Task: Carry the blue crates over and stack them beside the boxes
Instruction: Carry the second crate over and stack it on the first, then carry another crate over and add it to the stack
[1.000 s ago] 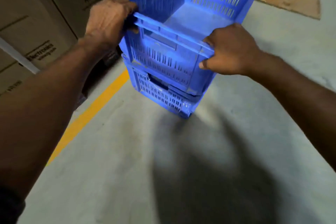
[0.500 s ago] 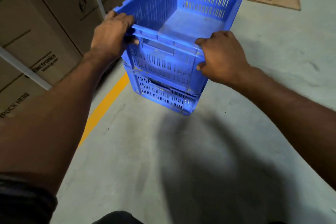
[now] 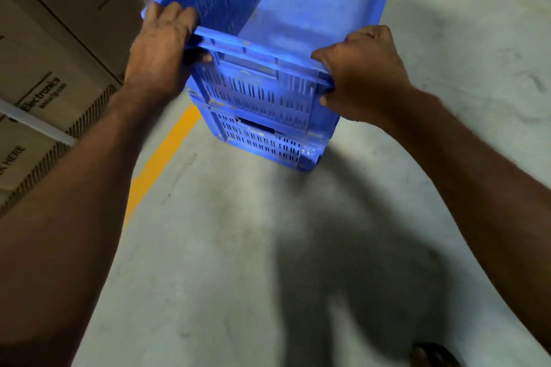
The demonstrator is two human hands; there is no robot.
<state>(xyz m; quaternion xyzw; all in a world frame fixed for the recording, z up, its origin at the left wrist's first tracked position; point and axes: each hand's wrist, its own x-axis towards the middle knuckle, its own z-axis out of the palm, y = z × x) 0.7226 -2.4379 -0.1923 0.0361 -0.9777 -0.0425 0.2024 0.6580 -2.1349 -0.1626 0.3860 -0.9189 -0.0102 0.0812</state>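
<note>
- Grey concrete floor (image 3: 238, 247) fills the lower frame; a yellow painted floor line (image 3: 167, 158) runs from 7 o'clock toward centre.
- Stacked brown cardboard boxes (image 3: 59, 39) with printed lettering take up the 9 to 11 o'clock side, just beside the crates.
- Upper blue slotted plastic crate (image 3: 286, 24) sits at 12 o'clock, empty, its long axis running away from the person toward 12–1 o'clock.
- Lower blue slotted plastic crate (image 3: 262, 140) is under it, on the floor at centre; upper crate looks nested or nearly seated on it, can't tell whether full contact is made.
- Left hand (image 3: 161, 50) is closed over the near-left corner rim, at 10 o'clock, thumb tucked under the rim.
- Right hand (image 3: 360, 71) is closed over the near-right corner rim, at 1 o'clock, fingers curled below the edge.
- Key relation: both hands grip the near short end, so the crate's mass lies ahead of the grip, toward 12; the two hands sit about equally near.
- Judgement: stacking step nearly done; next calls for squaring the top crate, then letting go.
- Dark sandal toe (image 3: 435, 354) at 5 o'clock.
</note>
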